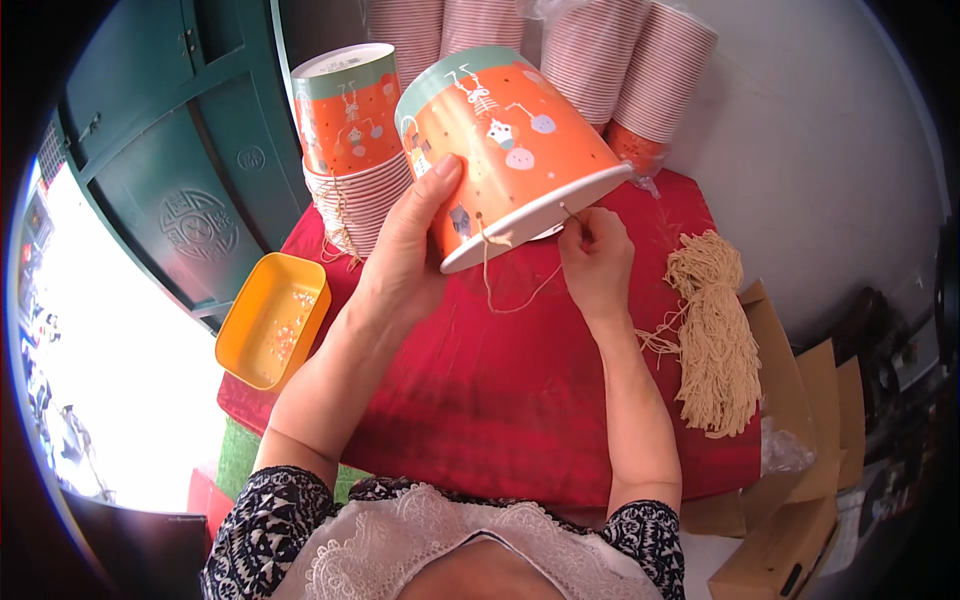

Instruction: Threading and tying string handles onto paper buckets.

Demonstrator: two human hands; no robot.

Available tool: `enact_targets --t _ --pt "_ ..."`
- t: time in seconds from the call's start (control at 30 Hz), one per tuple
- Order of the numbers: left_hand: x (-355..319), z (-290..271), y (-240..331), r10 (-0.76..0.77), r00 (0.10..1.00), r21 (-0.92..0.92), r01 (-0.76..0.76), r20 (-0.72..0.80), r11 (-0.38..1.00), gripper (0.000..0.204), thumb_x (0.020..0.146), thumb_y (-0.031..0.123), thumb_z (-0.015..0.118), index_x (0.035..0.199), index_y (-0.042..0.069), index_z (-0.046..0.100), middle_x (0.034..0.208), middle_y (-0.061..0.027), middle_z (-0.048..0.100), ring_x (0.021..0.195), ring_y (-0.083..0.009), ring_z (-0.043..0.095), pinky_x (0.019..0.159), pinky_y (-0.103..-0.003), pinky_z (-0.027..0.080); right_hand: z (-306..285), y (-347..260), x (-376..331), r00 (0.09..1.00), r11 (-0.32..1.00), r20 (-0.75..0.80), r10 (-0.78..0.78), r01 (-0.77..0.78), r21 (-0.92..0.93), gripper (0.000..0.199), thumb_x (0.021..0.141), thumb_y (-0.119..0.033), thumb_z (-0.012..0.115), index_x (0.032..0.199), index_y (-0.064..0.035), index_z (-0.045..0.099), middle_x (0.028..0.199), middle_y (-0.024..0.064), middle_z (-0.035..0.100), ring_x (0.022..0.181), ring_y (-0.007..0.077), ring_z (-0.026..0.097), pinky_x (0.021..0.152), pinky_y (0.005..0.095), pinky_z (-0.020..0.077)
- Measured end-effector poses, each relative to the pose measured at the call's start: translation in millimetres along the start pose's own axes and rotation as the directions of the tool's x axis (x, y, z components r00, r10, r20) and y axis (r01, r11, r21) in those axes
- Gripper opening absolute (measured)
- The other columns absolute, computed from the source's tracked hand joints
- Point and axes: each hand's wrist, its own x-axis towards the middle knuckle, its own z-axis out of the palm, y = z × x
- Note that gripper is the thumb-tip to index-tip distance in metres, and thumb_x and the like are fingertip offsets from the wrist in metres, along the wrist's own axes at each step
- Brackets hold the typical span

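Note:
My left hand (412, 225) is wrapped round the side of an orange and green paper bucket (520, 150) printed with small cartoon figures. The bucket is held tilted above the table, its white-rimmed mouth turned down towards me. A thin beige string (489, 285) comes through the wall near the rim, with a knot there, and hangs in a loop. At the rim's right part my right hand (600, 262) has its fingers pinched together on the other end of this string. The bucket's inside is mostly hidden.
The table has a red cloth (480, 400). Nested buckets (350, 130) stand upside down at the back left, strings hanging from them. A yellow tray (232, 330) with small bits sits left, a beige string bundle (715, 350) right. Wrapped bucket stacks (590, 60) stand behind; cardboard boxes (780, 540) lie lower right.

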Motion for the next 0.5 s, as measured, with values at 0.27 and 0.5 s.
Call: enact_targets --t 0.27,0.5 --pt "3 1 4 -0.097 0.984 -0.087 0.085 -0.149 0.993 0.061 0.093 0.042 0.066 0.136 0.004 0.046 0.125 -0.0107 0.063 0.111 -0.018 0.065 0.098 -0.038 0.051 -6 6 5 0.998 0.993 0.055 -0.025 0.019 0.117 0.007 0.079 0.003 0.065 0.078 -0.0014 0.059 0.072 0.0103 0.059 0.069 0.0278 0.056 0.064 0.0398 0.0452" --pt "6 -4 -6 0.012 1.0 0.002 -0.012 -0.012 1.0 0.058 0.095 0.038 0.064 0.134 0.001 0.045 0.123 -0.0121 0.064 0.11 -0.0171 0.065 0.096 -0.033 0.053 -4 4 2 0.996 0.984 0.079 0.028 -0.042 0.171 0.011 0.082 -0.005 0.069 0.077 -0.002 0.06 0.071 0.0095 0.06 0.068 0.0268 0.056 0.063 0.0397 0.0444"
